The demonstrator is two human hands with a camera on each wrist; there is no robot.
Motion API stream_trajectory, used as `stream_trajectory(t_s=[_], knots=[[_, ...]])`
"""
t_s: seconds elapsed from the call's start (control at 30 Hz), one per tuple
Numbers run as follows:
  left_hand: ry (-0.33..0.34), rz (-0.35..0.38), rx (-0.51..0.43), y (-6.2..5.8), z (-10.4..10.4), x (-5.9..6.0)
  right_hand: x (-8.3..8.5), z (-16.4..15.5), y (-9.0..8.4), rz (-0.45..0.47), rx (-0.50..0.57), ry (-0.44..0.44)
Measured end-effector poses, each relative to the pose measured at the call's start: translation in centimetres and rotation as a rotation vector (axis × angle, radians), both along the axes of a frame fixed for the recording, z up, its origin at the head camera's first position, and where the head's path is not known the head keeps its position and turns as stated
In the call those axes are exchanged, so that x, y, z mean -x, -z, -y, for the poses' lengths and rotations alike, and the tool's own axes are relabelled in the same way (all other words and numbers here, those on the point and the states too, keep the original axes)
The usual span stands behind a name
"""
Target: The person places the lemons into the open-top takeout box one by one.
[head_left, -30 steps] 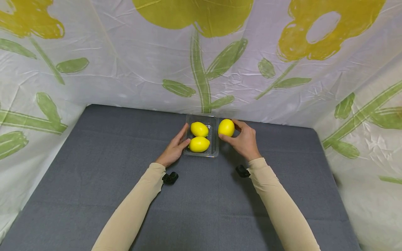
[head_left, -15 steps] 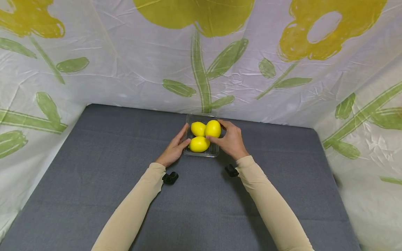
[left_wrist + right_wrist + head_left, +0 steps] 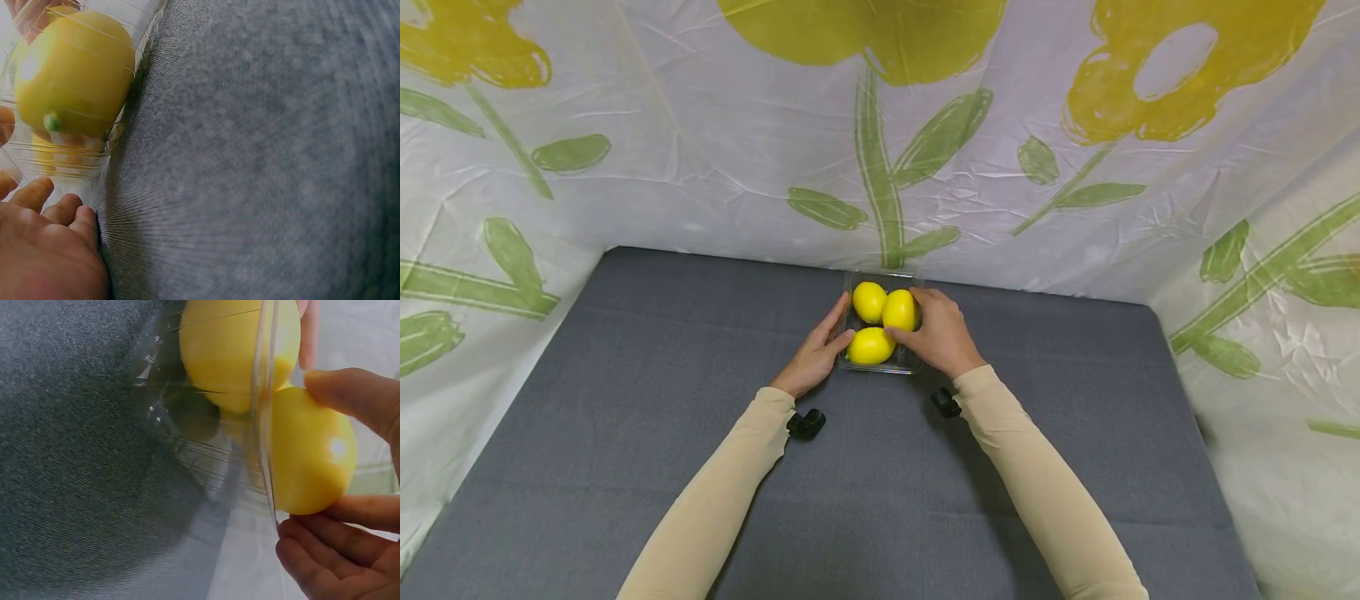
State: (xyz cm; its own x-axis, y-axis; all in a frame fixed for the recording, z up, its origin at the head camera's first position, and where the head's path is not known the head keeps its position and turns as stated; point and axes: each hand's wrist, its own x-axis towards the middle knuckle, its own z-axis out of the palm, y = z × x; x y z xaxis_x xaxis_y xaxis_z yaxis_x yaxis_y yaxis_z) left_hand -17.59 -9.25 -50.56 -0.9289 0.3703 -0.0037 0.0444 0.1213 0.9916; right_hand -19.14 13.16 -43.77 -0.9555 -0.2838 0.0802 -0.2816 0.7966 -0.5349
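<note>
My right hand (image 3: 946, 335) pinches a yellow lemon (image 3: 900, 310) between thumb and fingers at the right side of a clear plastic container (image 3: 883, 369). In the right wrist view this held lemon (image 3: 315, 453) overlaps the container's rim (image 3: 257, 381), part of it still above. Two more lemons lie inside: one at the back left (image 3: 869, 302), another at the front (image 3: 871, 346). My left hand (image 3: 812, 354) rests along the container's left side, fingers nearly straight, thumb near the front lemon. Through the clear wall, the left wrist view shows a lemon (image 3: 78, 75) close up.
Dark grey cloth (image 3: 700, 467) covers the table. Behind the container, at the table's back edge, hangs a pale sheet (image 3: 730, 192) with printed yellow flowers and green leaves. Small black cameras (image 3: 807, 425) sit at both wrists.
My right hand has carried its lemon leftward from beside the container to over and into its right part. The other two lemons have shifted slightly left. The left hand stays in place.
</note>
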Motion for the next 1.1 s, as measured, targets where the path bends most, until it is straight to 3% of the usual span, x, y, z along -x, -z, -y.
stream_trajectory(t_s=[0.23,0.53,0.77,1.1], knots=[[-0.007,-0.023,-0.010,0.3,0.1,-0.1,0.1,0.4,-0.3,0.011,-0.060,-0.013],[0.004,-0.008,-0.009,0.1,0.2,-0.1,0.1,0.2,-0.3,0.016,0.009,0.018],[0.018,0.002,-0.012,-3.3,0.1,-1.3,0.2,0.4,-0.2,-0.015,-0.045,-0.005],[0.010,0.009,-0.013,-3.2,0.1,-1.3,-0.1,0.6,-0.5,-0.056,-0.193,-0.059]])
